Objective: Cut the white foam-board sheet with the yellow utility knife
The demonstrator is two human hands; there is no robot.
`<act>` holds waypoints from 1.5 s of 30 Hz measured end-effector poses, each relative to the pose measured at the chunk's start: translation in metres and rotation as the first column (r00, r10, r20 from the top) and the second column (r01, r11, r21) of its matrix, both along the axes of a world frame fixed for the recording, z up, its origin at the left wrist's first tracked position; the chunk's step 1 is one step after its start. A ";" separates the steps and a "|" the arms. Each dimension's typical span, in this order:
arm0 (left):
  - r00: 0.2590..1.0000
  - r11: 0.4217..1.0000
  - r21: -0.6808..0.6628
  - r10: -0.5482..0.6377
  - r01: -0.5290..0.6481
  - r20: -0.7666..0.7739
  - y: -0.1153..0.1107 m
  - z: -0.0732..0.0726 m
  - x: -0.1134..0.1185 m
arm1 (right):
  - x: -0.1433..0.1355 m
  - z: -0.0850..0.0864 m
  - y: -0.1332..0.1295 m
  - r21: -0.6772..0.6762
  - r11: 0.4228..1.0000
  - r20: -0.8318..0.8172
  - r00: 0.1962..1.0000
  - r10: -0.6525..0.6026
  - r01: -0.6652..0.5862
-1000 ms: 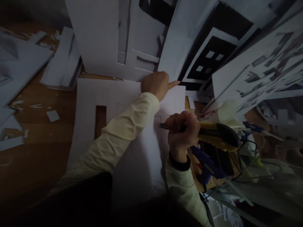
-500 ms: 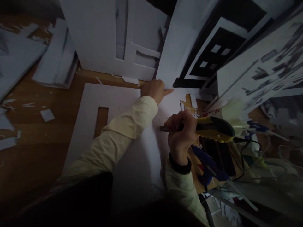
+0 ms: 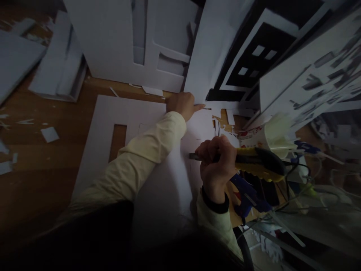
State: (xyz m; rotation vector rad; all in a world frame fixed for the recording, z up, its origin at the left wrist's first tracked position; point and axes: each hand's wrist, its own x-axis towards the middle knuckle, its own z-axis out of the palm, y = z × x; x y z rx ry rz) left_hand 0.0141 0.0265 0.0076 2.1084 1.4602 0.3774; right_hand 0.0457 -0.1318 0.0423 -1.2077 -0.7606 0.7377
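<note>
A white board (image 3: 158, 188) with a rectangular cutout lies flat in front of me. My left hand (image 3: 182, 105) rests on its far edge, one digit stretched out to the right and the other fingers mostly hidden behind the knuckles. Fingers wrapped round it, my right hand (image 3: 216, 158) is shut on a yellow and black utility knife (image 3: 259, 163). The knife's metal front end points left, low over the board near faint lines; whether the blade touches is too dark to tell.
Large white panels with openings (image 3: 113, 45) stand behind the board. Black window-like panels (image 3: 254, 60) are at the back right. A paper cup (image 3: 258, 136) and a blue glue gun (image 3: 248, 195) with cables sit right. Scraps (image 3: 50, 134) lie on the wooden table (image 3: 56, 173).
The knife in my right hand has shifted slightly towards me. My left hand stays at the board's far edge. The whole view has moved a little.
</note>
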 end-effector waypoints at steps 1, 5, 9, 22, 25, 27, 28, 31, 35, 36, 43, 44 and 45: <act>1.000 1.000 -0.003 -0.004 0.004 -0.005 0.000 -0.001 0.000 | 0.000 0.001 -0.001 -0.009 1.000 -0.005 1.000 -0.002 0.002; 1.000 1.000 -0.015 -0.020 0.020 -0.018 0.002 -0.002 0.001 | -0.001 0.002 -0.004 -0.030 1.000 -0.019 1.000 -0.009 0.008; 1.000 1.000 -0.003 -0.017 0.017 -0.026 0.002 -0.003 0.001 | -0.002 0.002 -0.006 -0.051 0.998 0.019 0.999 -0.034 0.035; 0.999 0.999 -0.020 -0.034 0.033 -0.042 0.000 -0.001 0.001 | -0.004 0.001 -0.020 -0.058 0.997 0.059 0.997 -0.047 0.050; 0.998 0.999 -0.020 -0.026 0.025 -0.054 -0.001 0.001 0.002 | -0.003 0.000 -0.021 -0.032 0.998 0.037 0.998 -0.058 0.059; 0.998 1.000 -0.025 -0.019 0.017 -0.066 -0.001 0.002 0.002 | -0.002 -0.001 -0.021 -0.027 0.997 0.031 0.997 -0.069 0.070; 0.997 1.000 -0.028 -0.015 0.013 -0.070 -0.001 0.002 0.002 | -0.003 -0.001 -0.022 -0.027 0.997 0.030 0.997 -0.072 0.073; 0.998 1.000 -0.026 -0.012 0.010 -0.069 -0.001 0.001 0.002 | -0.004 -0.002 -0.024 -0.010 0.997 0.015 0.997 -0.081 0.081; 0.998 1.000 -0.017 -0.026 0.025 -0.061 -0.001 -0.003 0.003 | -0.004 -0.003 -0.026 -0.007 0.998 -0.006 0.998 -0.065 0.065; 0.998 1.000 -0.012 -0.024 0.024 -0.063 -0.001 -0.004 0.003 | -0.003 -0.004 -0.026 -0.019 0.999 -0.010 0.999 -0.048 0.047; 0.990 0.999 0.026 -0.030 0.034 -0.137 -0.008 0.000 0.005 | 0.016 0.000 -0.025 -0.053 0.993 0.136 0.985 0.109 -0.103; 0.987 0.999 0.021 -0.034 0.038 -0.155 -0.010 0.003 0.005 | 0.018 0.002 -0.027 -0.040 0.994 0.172 0.979 0.110 -0.104; 0.984 0.999 0.016 -0.035 0.039 -0.172 -0.011 0.007 0.004 | 0.020 0.005 -0.031 -0.020 0.995 0.190 0.977 0.099 -0.097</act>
